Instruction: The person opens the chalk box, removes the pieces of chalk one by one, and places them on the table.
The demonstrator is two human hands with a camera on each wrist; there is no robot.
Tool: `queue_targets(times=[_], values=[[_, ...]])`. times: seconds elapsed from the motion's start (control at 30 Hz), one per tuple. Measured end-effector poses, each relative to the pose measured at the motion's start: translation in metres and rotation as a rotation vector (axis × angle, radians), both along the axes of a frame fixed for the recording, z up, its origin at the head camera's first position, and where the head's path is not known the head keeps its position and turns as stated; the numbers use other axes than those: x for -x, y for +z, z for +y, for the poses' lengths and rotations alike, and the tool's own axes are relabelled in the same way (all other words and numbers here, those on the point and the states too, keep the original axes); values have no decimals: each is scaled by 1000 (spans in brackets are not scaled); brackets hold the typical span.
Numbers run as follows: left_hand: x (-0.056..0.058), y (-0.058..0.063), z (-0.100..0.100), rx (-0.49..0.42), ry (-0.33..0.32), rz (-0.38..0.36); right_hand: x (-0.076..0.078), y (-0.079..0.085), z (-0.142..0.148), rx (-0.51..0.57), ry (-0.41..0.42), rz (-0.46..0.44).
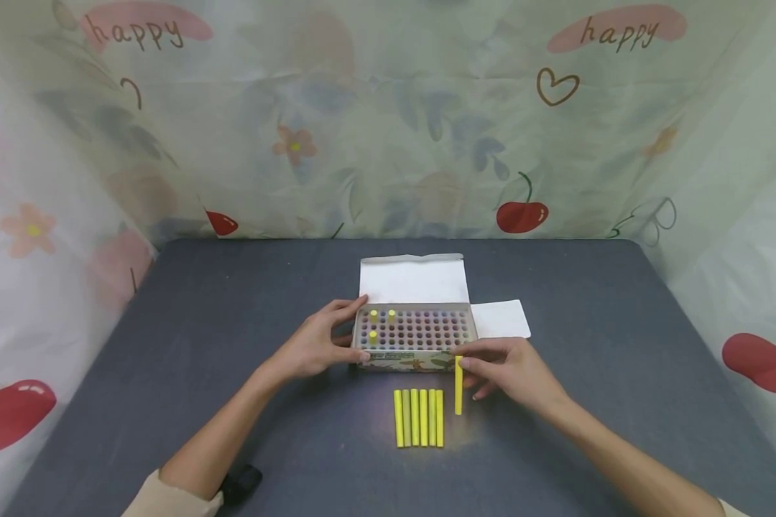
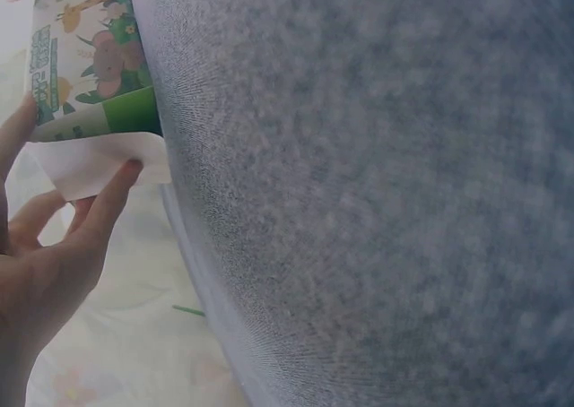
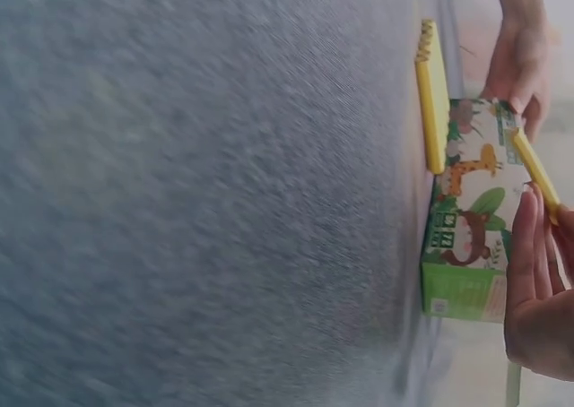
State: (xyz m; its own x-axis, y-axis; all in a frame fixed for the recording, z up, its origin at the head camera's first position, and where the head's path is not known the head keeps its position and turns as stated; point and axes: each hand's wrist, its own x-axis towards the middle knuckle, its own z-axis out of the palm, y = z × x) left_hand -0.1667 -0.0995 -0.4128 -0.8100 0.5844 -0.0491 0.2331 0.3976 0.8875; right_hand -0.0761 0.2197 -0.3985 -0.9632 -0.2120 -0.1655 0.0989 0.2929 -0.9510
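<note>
My left hand [image 1: 317, 341] grips the left end of an open cardboard box [image 1: 404, 361], its thumb at the front corner. In the left wrist view its fingers lie against a white side flap [image 2: 103, 160]. The box is printed with cartoon animals and holds a grid of round holes; several yellow chalk sticks [image 1: 373, 337] stand in the left part. At the front right corner my right hand [image 1: 514, 370] pinches another yellow chalk stick [image 1: 458, 391] near its upper end, outside the box. A row of several yellow chalk sticks [image 1: 415, 418] lies on the table before the box.
The white lid [image 1: 414, 280] stands folded back behind the box. A second white flap [image 1: 501, 319] sticks out on the right. Everything rests on a dark grey table [image 1: 265, 280], with a patterned curtain [image 1: 388, 143] behind and at both sides.
</note>
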Motion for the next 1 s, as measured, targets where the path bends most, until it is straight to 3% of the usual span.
queue_targets(times=[0.7, 1.0], values=[[-1, 1, 1, 5, 2, 14, -11, -38, 1, 68, -11, -172], [-3, 2, 1, 12, 2, 27, -9, -47, -3, -8, -48, -180]])
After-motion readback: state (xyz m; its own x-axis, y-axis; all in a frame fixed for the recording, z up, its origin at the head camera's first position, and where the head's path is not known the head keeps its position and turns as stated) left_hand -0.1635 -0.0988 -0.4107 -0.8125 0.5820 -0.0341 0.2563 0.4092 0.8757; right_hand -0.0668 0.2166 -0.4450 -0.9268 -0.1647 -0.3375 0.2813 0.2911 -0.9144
